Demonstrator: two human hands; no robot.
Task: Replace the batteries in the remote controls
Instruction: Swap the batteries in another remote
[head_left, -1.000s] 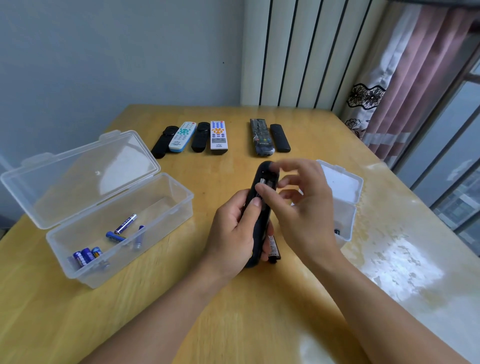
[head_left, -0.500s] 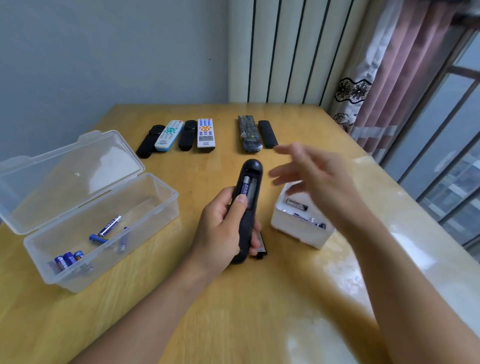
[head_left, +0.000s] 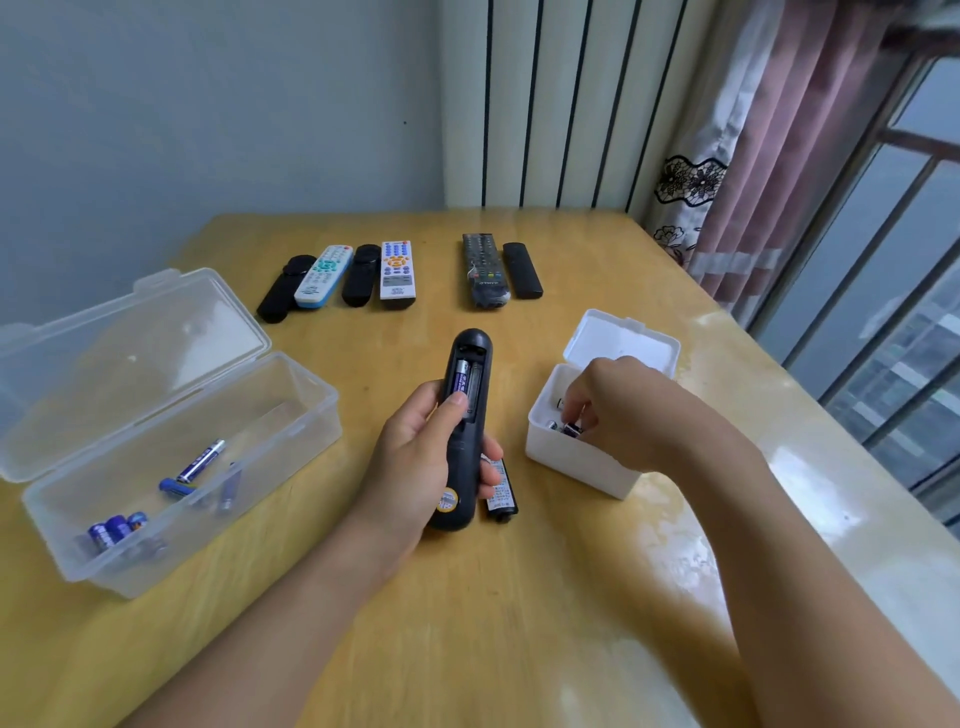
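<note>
My left hand (head_left: 415, 457) grips a black remote (head_left: 464, 447) back side up, its battery bay uncovered. One purple battery (head_left: 461, 376) sits in the bay's left slot, with my thumb on its lower end. The remote's cover (head_left: 501, 491) lies on the table just right of it. My right hand (head_left: 618, 400) reaches into the small white box (head_left: 576, 462), and its fingertips pinch a dark battery (head_left: 571, 429) inside.
A clear plastic box (head_left: 291, 415) with its lid open stands at the left and holds several blue batteries (head_left: 195, 470). Several remotes (head_left: 397, 270) lie in a row at the table's far side. A curtain and a window are at the right.
My right hand left the remote's battery bay, swung right and went down into the white box. The left hand kept hold of the remote, now with one battery in the bay.
</note>
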